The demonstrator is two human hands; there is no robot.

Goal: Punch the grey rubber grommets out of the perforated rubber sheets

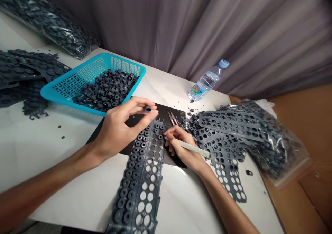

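White table before a grey curtain; dark sheet lying across it, near end cut off; left hand pinches a half-hidden small piece; curled right hand grips a pale tool.

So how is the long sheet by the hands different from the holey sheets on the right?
The long sheet carries many rings; the holey sheets show mostly bare holes. The long sheet lies singly; the holey sheets overlap in a heap. Both are dark grey.
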